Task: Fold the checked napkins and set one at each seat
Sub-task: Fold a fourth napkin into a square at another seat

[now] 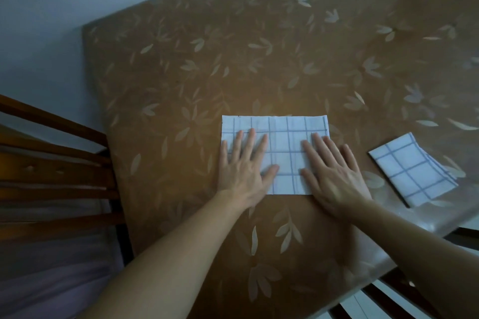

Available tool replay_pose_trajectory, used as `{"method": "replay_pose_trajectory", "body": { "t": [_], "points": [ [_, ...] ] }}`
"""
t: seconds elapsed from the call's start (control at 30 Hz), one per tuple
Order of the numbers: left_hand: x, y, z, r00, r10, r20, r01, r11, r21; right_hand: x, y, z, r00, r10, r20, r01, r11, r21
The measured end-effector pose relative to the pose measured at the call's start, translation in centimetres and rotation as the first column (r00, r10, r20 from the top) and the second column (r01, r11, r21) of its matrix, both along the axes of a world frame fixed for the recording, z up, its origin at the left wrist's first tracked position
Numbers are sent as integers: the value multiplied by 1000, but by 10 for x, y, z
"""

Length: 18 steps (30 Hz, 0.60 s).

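Creasing is what's going on right now, I reckon: the white cloth napkin with thin blue checks (285, 137) is lying as a folded rectangle on the brown table with the pale leaf pattern (207, 59), and both hands are pressing it flat. The left hand (241, 166) is sitting on the napkin's left end, fingers straight and spread wide, gripping nothing. The right hand (334, 171) is doing the same on the right end, a bit blurry, palm hanging over the near corner. So the napkin is lying right under both palms, its middle strip showing between them. A second folded blue-checked napkin (414, 168) is sitting well off to the right near the table's edge, with nobody touching it. Next move is probably going to be another fold, which is calling for pinching one end's corners and keeping the edges lined up, then carrying it to a seat.
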<state>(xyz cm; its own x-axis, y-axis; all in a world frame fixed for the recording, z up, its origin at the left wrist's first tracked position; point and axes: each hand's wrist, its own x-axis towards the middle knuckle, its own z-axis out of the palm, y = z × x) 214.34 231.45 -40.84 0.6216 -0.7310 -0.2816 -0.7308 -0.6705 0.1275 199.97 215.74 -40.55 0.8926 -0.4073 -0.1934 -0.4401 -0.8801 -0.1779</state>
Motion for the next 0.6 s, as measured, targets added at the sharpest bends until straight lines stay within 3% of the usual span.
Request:
{"method": "replay_pose_trajectory", "body": {
  "t": [0.13,0.27,0.4,0.5,0.6],
  "points": [
    [2,9,10,997,-46,56,47,999,-17,-15,-5,9,989,-149,9,149,989,4],
    [-27,8,18,952,-285,116,306,914,-265,-23,-3,26,935,-318,155,314,948,52],
    [-46,12,9,971,-215,108,238,926,-293,-9,2,48,838,-546,11,518,802,298],
    [-49,15,8,976,-194,102,216,929,-300,-6,5,52,815,-576,-64,555,743,375],
    [-51,10,14,985,-163,62,174,944,-279,-7,6,52,766,-642,-38,563,640,523]
  ]
}}
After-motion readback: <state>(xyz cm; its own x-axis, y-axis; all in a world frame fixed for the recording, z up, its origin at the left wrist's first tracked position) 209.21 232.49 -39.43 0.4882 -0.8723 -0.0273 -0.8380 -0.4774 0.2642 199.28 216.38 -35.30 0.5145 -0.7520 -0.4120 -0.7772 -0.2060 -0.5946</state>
